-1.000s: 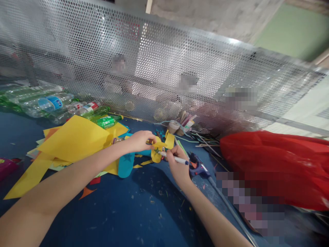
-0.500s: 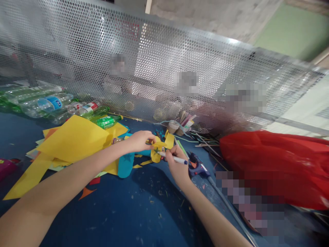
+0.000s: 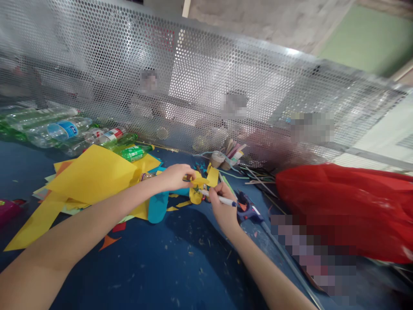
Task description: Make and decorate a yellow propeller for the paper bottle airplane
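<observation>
Nearest my camera lay the blue worktop [image 3: 151, 267], flecked with bits, an orange paper scrap [image 3: 109, 242] off to the left. My right grip [image 3: 224, 209] was clenched around a white pen [image 3: 223, 199], whose long axis ran almost crosswise: tip toward the left, blue end toward the right and slightly nearer me. The relation I judged decisive was that tip against the yellow paper piece [image 3: 195, 199], which lay immediately left of my right grip, with a dark green star [image 3: 197, 190] on its face. The tip reached the star's right side; whether it touched the paper or hung just above, I couldn't tell. The right side was thus the nearer for any stroke, while my left grip [image 3: 177, 177] came over from the other side, fingertips pinching the upper edge of the yellow paper piece. How firmly they pressed, I couldn't read. Left of it, a blue paper strip [image 3: 158, 209] with its own faint star stuck out toward me, and to the right of my right grip sat a dark blue glue gun [image 3: 249, 210]. Past the left forearm spread yellow sheets [image 3: 93, 176]; farther off, cups [image 3: 217, 159] with sticks, then plastic bottles [image 3: 67, 128], and behind everything a perforated metal screen [image 3: 129, 56].
</observation>
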Action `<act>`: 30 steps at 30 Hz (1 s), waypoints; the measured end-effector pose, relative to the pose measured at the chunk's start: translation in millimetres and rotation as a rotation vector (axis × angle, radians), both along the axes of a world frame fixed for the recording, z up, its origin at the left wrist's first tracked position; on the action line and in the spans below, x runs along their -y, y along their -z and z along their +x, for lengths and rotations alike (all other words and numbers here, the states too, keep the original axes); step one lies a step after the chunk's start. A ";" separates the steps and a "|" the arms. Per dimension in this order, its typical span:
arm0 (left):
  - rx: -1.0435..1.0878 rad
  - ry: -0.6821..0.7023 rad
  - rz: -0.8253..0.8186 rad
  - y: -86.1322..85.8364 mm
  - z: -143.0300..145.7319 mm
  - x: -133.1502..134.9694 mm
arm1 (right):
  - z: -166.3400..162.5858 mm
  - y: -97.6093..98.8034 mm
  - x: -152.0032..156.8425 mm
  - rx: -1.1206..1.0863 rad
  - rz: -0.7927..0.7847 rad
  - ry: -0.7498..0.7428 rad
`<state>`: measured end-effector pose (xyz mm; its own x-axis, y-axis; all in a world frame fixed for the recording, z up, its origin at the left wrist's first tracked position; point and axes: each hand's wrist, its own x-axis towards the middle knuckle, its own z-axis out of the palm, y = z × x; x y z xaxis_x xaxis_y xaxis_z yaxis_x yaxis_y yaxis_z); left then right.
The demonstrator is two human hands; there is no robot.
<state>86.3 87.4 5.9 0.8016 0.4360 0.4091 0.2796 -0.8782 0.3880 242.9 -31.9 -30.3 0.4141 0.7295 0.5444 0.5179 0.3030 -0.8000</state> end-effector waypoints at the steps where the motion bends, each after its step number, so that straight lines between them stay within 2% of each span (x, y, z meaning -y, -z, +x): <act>1: -0.001 -0.001 0.000 0.0 0.0 0.0 | 0.0 0.0 0.1 -0.001 -0.001 -0.001; 25: -0.008 -0.010 0.006 -1.7 -0.6 1.3 | 0.5 -0.8 1.1 0.055 -0.025 -0.015; 30: -0.007 -0.008 0.002 -2.4 -0.4 1.7 | 1.2 -1.8 0.8 -0.027 0.001 -0.017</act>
